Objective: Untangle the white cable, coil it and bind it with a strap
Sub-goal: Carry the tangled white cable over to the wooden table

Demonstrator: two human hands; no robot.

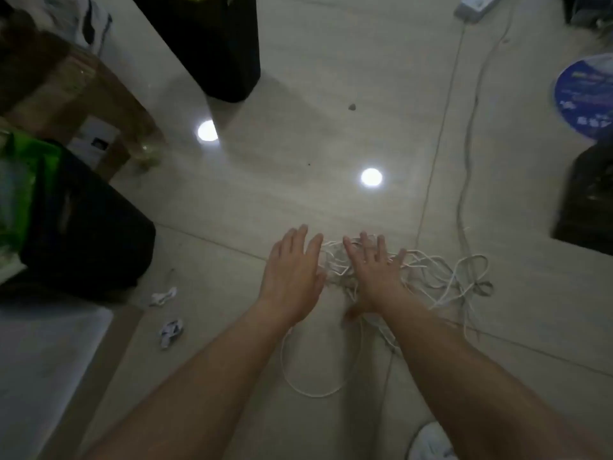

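Both hands flat, released: left hand (292, 280) beside, right hand (376, 277) on white cable (441, 277); floor (298, 180) ahead open.

No text here can be read for certain. The only printing that shows sits on a round blue disc (585, 99) lying on the floor far ahead and to the right of the right hand (374, 277); it carries pale lines of characters and a lighter band across its top, but all of it is blurred and too small to make out. Two crumpled white scraps (167, 313) with dark marks lie to the left of the left hand (292, 280); whether those marks are lettering cannot be told.
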